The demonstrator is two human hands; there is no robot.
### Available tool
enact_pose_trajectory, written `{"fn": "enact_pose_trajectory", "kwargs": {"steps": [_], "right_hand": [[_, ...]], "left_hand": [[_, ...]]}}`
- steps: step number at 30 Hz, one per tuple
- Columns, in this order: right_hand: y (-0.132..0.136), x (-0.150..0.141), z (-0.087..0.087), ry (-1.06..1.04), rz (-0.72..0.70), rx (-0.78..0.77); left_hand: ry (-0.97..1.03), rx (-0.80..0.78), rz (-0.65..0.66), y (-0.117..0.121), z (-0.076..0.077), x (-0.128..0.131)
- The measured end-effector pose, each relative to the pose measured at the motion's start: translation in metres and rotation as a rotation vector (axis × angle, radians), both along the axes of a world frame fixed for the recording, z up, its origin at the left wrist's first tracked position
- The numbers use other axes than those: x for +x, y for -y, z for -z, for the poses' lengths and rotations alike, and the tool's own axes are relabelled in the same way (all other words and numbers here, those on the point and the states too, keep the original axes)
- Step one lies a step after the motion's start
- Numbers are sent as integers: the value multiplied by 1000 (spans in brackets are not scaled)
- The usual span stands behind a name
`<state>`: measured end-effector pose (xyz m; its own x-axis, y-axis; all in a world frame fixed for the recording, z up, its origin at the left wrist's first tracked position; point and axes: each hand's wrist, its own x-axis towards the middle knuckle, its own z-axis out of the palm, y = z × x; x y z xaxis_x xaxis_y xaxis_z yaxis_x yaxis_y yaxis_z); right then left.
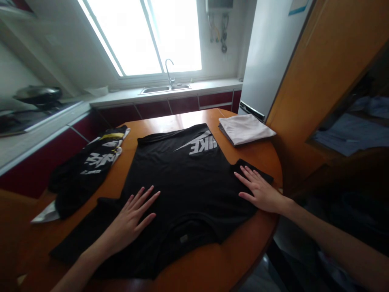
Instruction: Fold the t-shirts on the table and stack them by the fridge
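Note:
A black T-shirt (179, 170) with a white logo lies spread flat on a round wooden table (243, 251), its collar toward me. My left hand (132, 219) rests palm down on the shirt near the left shoulder, fingers stretched out and apart. My right hand (258, 188) lies flat on the right sleeve area, fingers spread as well. Neither hand holds anything.
A crumpled black garment with white and yellow print (88, 166) lies on the table's left side. A folded white cloth (244, 128) sits at the far right edge. Beyond are a counter with a sink (165, 88), a window, and a wooden cabinet (328, 73) at right.

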<state>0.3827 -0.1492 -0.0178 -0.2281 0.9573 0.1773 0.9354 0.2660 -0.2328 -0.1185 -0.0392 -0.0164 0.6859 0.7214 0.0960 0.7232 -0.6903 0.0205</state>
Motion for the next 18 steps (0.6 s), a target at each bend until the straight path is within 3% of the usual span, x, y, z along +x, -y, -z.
{"fn": "enact_pose_trajectory", "kwargs": {"steps": [4, 6, 9, 14, 18], "right_hand": [[4, 11, -6, -135, 125, 46], [-11, 18, -13, -238, 168, 124], [-49, 28, -21, -301, 79, 182], [-99, 42, -25, -227, -102, -2], [-105, 52, -22, -184, -89, -85]], "left_hand": [[2, -1, 8, 15, 4, -4], [29, -5, 8, 15, 0, -3], [101, 10, -9, 3, -7, 0], [92, 13, -28, -19, -3, 0], [40, -8, -46, -3, 4, -5]]}}
